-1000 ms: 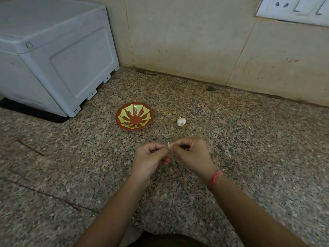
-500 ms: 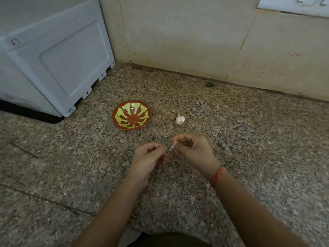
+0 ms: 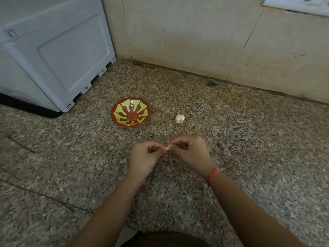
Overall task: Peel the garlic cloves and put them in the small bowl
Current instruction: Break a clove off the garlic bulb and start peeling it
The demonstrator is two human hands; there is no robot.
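Observation:
A small white garlic clove (image 3: 167,148) is pinched between my left hand (image 3: 147,155) and my right hand (image 3: 190,154), just above the speckled granite counter. Both hands have curled fingers meeting at the clove, which is mostly hidden by the fingertips. The small bowl (image 3: 130,112), red-brown with yellow-green petals, sits on the counter beyond my left hand with nothing in it. A white garlic bulb (image 3: 179,118) lies to the right of the bowl, beyond my right hand.
A grey plastic appliance (image 3: 53,50) stands at the back left on the counter. The tiled wall (image 3: 195,36) runs along the back, with a dark spot (image 3: 211,83) at its foot. A switch plate (image 3: 299,2) shows top right.
My right hand had pulled slightly away with a thin strip of skin stretched between the hands; now the fingertips are together again at the clove. The camera view shifted a little.

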